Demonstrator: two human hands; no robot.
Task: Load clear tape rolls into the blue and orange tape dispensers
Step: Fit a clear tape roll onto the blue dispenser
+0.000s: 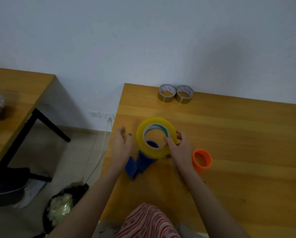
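Pale wall backs a wooden table (229,143) that fills the right half of the view. Near its left edge the right hand (180,148) pinches a large yellowish clear tape roll (140,136), thumb inside the core and fingers curled over the outer rim at the roll's 3 o'clock side. The roll is held tilted over the blue dispenser (144,162), whose blue hub shows through the core at 6 o'clock. The left hand (120,143) hovers just beside the roll at 9 o'clock, fingers relaxed and spread, holding nothing. The orange dispenser (201,159) lies on the table at about 4 o'clock from the roll, just past the right wrist. Two smaller tape rolls (167,94) sit side by side against the wall at 12 o'clock. A second table (15,86) stands at far 9 o'clock, and a black-lined bin (61,206) sits on the floor at 7 o'clock.
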